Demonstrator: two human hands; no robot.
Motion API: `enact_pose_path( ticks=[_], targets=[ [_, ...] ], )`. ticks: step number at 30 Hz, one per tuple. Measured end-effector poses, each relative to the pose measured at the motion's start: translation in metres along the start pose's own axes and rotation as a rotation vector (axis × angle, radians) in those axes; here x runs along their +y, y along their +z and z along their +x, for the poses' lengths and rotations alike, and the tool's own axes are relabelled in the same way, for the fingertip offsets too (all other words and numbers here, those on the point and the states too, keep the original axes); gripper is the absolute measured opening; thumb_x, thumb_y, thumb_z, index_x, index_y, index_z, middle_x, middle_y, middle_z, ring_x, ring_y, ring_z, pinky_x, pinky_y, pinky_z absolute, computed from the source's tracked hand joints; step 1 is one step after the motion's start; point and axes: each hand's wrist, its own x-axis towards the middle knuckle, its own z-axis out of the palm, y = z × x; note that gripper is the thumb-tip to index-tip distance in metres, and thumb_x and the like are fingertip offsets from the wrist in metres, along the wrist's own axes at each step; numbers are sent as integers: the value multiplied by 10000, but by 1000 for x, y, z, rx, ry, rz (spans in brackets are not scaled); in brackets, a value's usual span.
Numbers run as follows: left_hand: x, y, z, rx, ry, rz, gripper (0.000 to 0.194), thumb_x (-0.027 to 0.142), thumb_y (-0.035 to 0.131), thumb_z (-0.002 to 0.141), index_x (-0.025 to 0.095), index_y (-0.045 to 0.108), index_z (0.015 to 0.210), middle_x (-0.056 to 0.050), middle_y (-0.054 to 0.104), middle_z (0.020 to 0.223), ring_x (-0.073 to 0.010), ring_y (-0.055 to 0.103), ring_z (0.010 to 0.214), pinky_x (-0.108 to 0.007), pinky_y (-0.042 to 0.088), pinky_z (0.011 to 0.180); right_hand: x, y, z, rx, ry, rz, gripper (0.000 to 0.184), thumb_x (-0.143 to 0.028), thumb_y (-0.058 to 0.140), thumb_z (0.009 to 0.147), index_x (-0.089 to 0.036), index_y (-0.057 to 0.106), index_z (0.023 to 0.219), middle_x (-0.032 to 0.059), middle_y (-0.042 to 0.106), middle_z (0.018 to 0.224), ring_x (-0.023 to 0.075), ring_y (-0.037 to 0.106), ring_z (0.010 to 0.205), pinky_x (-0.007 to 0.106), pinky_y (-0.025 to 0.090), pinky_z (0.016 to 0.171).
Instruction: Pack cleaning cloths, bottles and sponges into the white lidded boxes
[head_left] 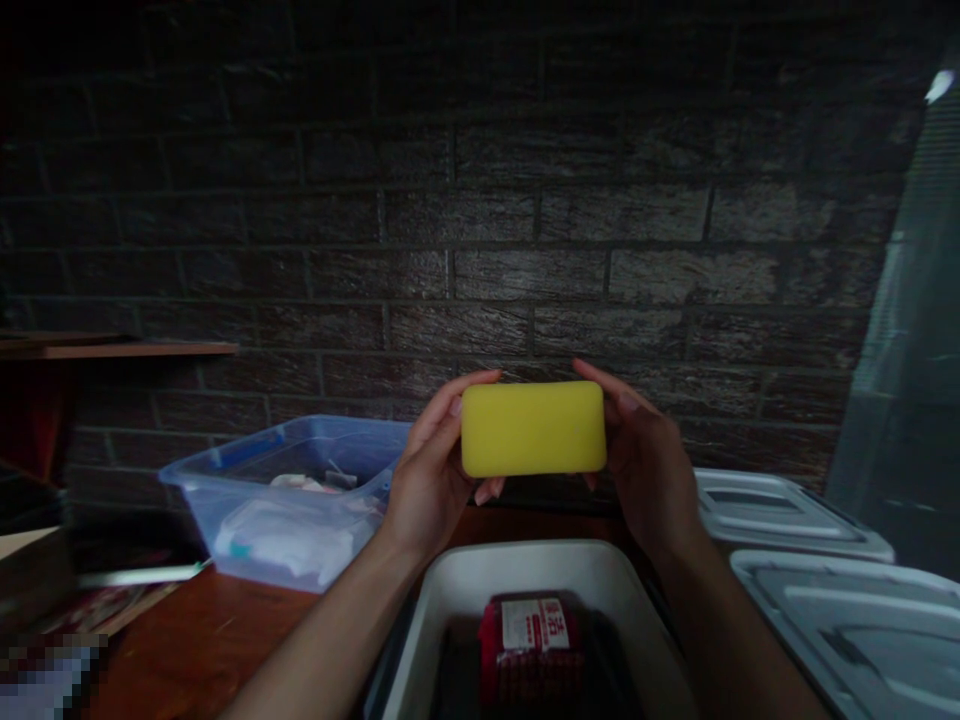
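Between my two hands is a yellow rectangular block with rounded edges (533, 430), its broad face toward me; I cannot make out its exact kind. My left hand (429, 462) grips its left end, thumb along the edge and fingers behind. On the opposite end, my right hand (651, 462) closes around the side, partly in shadow. Below the block stands a white bin (525, 560). Inside it lies a red package with a white printed label (531, 640), beside something dark.
A clear blue plastic box (199, 475) holding white bagged items stands at the left on the brown table (195, 640). Two grey-white lids (787, 512) lie at the right. A dark brick wall (487, 220) rises behind, and a wooden shelf (120, 350) juts out at left.
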Motion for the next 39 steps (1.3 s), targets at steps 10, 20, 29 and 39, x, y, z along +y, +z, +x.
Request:
enact_pose_path(
  ticks=[10,20,29,39],
  targets=[
    [1,0,1,53,-23,-15,325,361,595,955,240,639,1254,-19,624,906,-100,570,496,-191,452,347,1,-2,0,-37,6,33,557,-507,528,954,-212,599,1421,24,653,796,166,594,552,247,392,393],
    [3,2,1,68,-42,-15,305,332,585,956,247,649,1242,-8,617,926,-88,556,507,-188,464,361,0,-4,1,-63,0,43,550,-486,554,948,-225,590,1432,22,668,789,169,611,523,243,385,377],
    [1,-2,2,53,-45,-36,359,371,628,931,241,637,1266,-15,626,894,-90,555,483,-192,459,356,-5,1,-2,-24,26,-60,596,-453,613,924,-215,559,1467,6,656,726,171,611,506,250,410,387],
    [0,-3,2,-1,-25,-19,336,410,567,982,248,604,1274,-10,627,885,-88,563,466,-181,392,344,-8,8,-6,30,-13,-139,551,-446,694,910,-242,613,1415,27,694,897,132,615,496,242,429,366]
  ],
)
